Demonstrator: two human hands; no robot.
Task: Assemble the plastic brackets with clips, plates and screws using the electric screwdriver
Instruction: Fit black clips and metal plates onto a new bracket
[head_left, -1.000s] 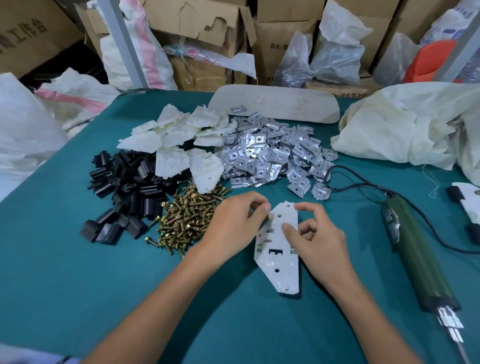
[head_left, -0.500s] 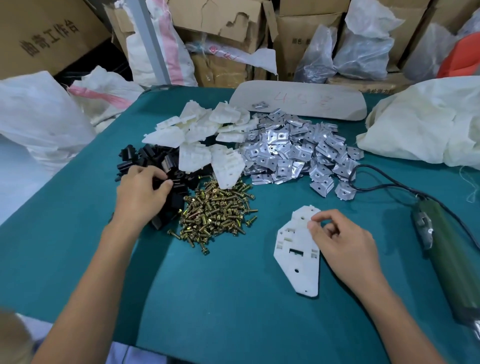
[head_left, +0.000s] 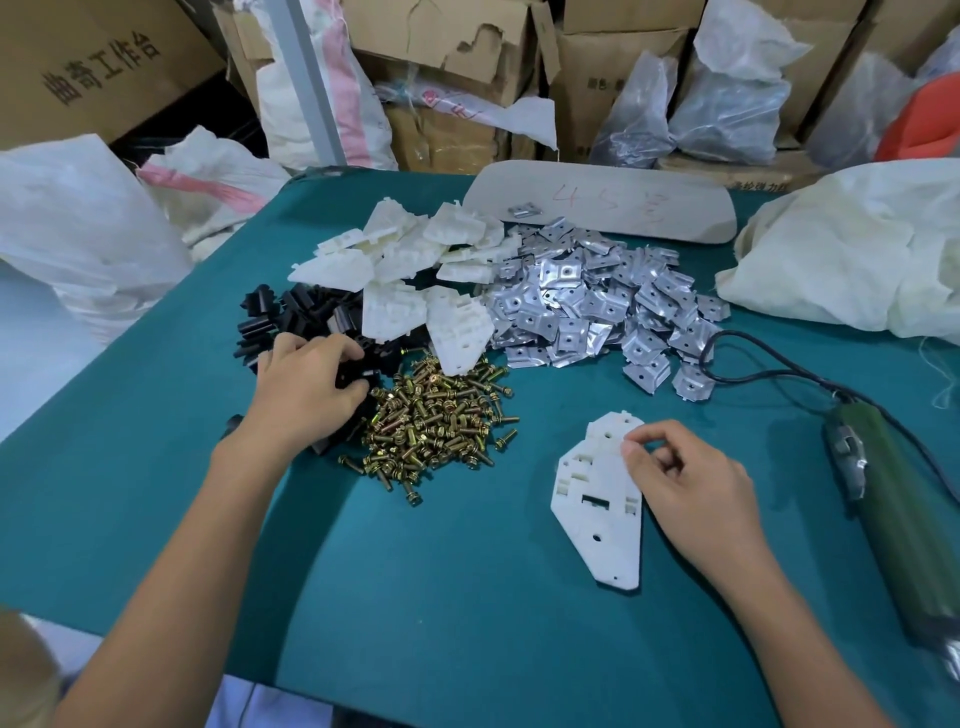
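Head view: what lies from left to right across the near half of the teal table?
Left hand on black plastic clips, pile of brass-coloured screws, flat white plastic bracket, right hand pinching it, dark green electric screwdriver.

Black Chinese characters, "曲奇工作台", are printed on the side of the cardboard box (head_left: 98, 67) at the far left. The number "45", followed by a mark that cannot be made out, is handwritten in red on the beige board (head_left: 691, 218). Small print on a further carton (head_left: 597, 83) is too blurred to be read.
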